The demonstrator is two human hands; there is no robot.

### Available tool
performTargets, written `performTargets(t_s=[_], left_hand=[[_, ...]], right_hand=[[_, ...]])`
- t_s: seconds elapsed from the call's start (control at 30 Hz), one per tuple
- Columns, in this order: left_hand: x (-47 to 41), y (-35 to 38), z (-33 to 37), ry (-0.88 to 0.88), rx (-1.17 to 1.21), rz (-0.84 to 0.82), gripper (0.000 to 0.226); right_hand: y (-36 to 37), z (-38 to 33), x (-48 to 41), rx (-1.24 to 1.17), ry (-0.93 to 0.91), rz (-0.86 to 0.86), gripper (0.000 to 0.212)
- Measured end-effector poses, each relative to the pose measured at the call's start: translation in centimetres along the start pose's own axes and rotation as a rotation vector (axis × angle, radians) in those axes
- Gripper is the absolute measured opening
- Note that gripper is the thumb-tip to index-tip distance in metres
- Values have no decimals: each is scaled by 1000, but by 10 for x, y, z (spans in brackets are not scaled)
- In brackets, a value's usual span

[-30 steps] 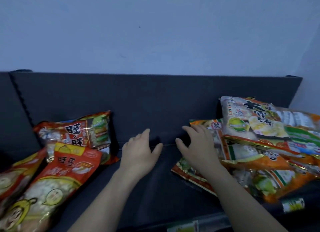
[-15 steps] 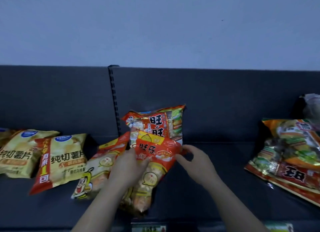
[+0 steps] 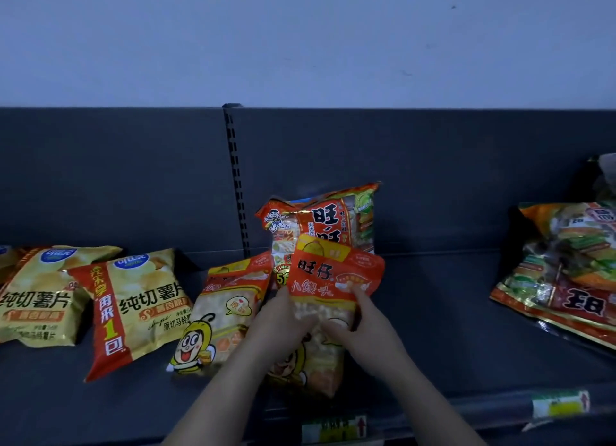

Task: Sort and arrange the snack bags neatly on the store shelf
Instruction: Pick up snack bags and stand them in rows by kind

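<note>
Red bun bag (image 3: 335, 275), just before the cracker bag (image 3: 320, 219): gripped at both sides by left hand (image 3: 278, 319) and right hand (image 3: 365, 325), being straightened; next move likely calls for level placement.

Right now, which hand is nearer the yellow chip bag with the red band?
Left. The left hand grips the red bag at its left side, the bee-print bag between it and the chip bag; the right hand grips its right side, farther off.

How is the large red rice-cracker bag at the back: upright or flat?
Upright: the large red rice-cracker bag stands against the shelf back panel, top seam uppermost; the red-topped bag hides its base.
</note>
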State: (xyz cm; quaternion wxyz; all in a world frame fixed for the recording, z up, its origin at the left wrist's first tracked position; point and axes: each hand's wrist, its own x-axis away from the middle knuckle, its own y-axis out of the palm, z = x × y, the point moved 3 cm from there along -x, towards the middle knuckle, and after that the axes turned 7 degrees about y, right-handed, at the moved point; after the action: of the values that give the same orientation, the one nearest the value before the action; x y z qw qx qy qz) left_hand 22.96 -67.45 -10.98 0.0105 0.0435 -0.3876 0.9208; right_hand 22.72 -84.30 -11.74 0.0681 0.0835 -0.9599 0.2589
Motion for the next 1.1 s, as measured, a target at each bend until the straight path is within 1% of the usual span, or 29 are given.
performTargets(t_s=[0.07, 0.17, 0.2, 0.3, 0.4, 0.47, 0.53, 0.63, 0.77, 0.83, 0.87, 0.93, 1.0, 1.03, 1.07, 1.1], left_hand=[[9, -6, 10, 69, 24, 62, 55], [25, -24, 23, 154, 42, 192, 68], [31, -30, 25, 153, 69, 222, 69], [47, -50, 29, 129, 193, 341, 60], [51, -66, 31, 98, 259, 422, 77], [51, -75, 26, 68, 280, 457, 78], [52, -85, 16, 21, 231, 502, 78], [54, -99, -5, -72, 199, 548, 70], [58, -110, -30, -190, 197, 557, 60], [60, -111, -45, -259, 230, 558, 54], [62, -110, -53, -297, 237, 547, 53], [65, -106, -65, -351, 250, 487, 51], [65, -100, -72, -372, 271, 387, 47], [64, -96, -73, -372, 290, 339, 49], [63, -93, -74, -368, 315, 296, 57], [62, -90, -76, -365, 341, 266, 63]], right_hand=[[-5, -6, 4, 36, -35, 68, 85], [-13, -20, 4, 25, -115, 123, 81], [-14, -28, 5, 28, -143, 122, 79], [-14, -53, 2, 34, -211, 117, 75], [-16, -79, -2, -17, -264, 103, 72], [-11, -91, -9, -18, -288, 58, 71], [3, -98, -16, -48, -269, -39, 68], [34, -100, -28, -110, -227, -164, 66], [75, -100, -38, -174, -173, -311, 69], [89, -96, -41, -203, -118, -384, 65], [93, -93, -43, -212, -98, -399, 59], [98, -86, -43, -238, -68, -403, 49], [101, -76, -43, -222, -19, -398, 43], [105, -72, -43, -212, 4, -393, 39], [108, -72, -40, -186, 27, -373, 36], [110, -70, -39, -175, 39, -354, 41]])
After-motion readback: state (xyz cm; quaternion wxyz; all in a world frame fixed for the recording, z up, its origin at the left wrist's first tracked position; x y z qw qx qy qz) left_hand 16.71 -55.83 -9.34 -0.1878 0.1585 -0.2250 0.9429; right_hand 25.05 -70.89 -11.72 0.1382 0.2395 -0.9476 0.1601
